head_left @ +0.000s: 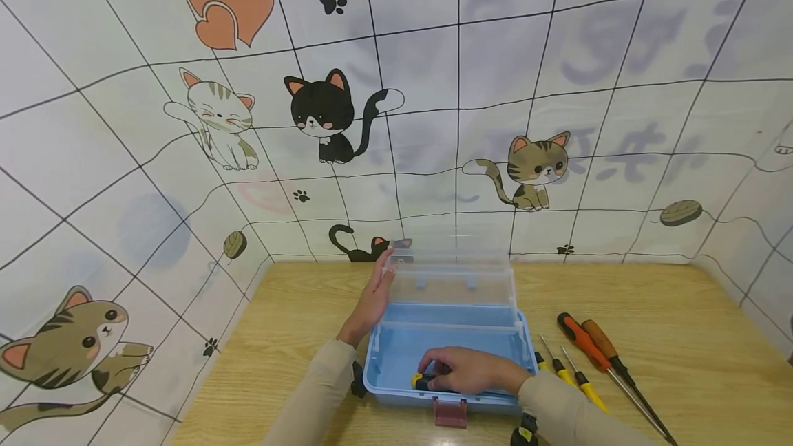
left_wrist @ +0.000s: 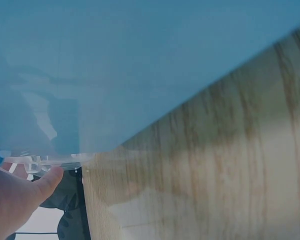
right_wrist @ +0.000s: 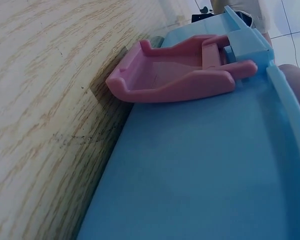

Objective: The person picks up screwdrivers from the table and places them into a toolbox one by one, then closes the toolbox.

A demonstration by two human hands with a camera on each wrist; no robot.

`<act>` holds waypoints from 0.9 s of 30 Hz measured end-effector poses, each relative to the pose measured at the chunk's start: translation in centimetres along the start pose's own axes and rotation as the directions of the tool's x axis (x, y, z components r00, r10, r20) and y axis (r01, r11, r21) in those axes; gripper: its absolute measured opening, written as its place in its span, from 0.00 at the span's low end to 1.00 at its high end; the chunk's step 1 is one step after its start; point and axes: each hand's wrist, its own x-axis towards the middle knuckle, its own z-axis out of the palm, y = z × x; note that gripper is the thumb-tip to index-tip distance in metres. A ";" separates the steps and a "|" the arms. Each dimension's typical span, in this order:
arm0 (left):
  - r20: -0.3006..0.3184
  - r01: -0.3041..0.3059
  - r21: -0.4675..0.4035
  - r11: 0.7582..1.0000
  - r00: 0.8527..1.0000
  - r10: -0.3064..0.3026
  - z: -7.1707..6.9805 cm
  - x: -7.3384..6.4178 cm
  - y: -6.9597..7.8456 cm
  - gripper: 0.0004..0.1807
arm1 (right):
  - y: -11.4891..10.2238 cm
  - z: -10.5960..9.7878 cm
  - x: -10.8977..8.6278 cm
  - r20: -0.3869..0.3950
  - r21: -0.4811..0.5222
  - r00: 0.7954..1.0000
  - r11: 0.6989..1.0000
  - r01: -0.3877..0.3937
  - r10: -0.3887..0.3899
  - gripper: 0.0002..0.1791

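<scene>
While inside the blue box (head_left: 396, 346), screwdriver (head_left: 420, 382) under right-hand fingers (head_left: 436, 367).

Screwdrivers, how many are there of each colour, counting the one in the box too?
Yellow-and-black screwdrivers: 3, two on the table and one in the blue box under the right hand
Red-orange-and-black screwdriver: 1
Orange-brown screwdriver: 1
Total: 5

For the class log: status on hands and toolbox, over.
Left hand flat against clear lid. Right hand grips yellow-black screwdriver inside blue toolbox. Nothing obstructing.
</scene>
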 end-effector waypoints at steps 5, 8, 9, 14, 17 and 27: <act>-0.003 -0.006 -0.003 1.000 1.000 0.006 0.0 0.0 0.2 0.27 | -0.1 0.0 0.0 -0.009 -0.001 1.000 1.000 -0.011 0.011 0.11; -0.008 -0.007 -0.004 1.000 1.000 0.007 0.1 0.0 0.2 0.27 | -0.1 0.0 0.0 -0.015 0.000 1.000 1.000 -0.025 0.025 0.12; -0.009 -0.006 -0.005 1.000 1.000 0.006 0.1 0.0 0.2 0.26 | -0.1 0.0 0.0 -0.016 -0.001 1.000 1.000 -0.026 0.026 0.12; -0.011 -0.004 -0.014 1.000 1.000 0.004 0.1 0.0 0.0 0.25 | 0.0 0.0 0.0 -0.022 -0.006 1.000 1.000 -0.023 0.023 0.12; -0.010 -0.003 -0.017 1.000 1.000 0.002 0.1 0.0 0.0 0.25 | 0.0 0.0 0.0 -0.021 -0.006 1.000 1.000 -0.013 0.013 0.12; -0.012 0.014 0.016 1.000 1.000 -0.014 0.1 -0.1 0.2 0.26 | 0.3 -0.1 0.1 -0.014 0.038 1.000 0.999 0.019 -0.019 0.12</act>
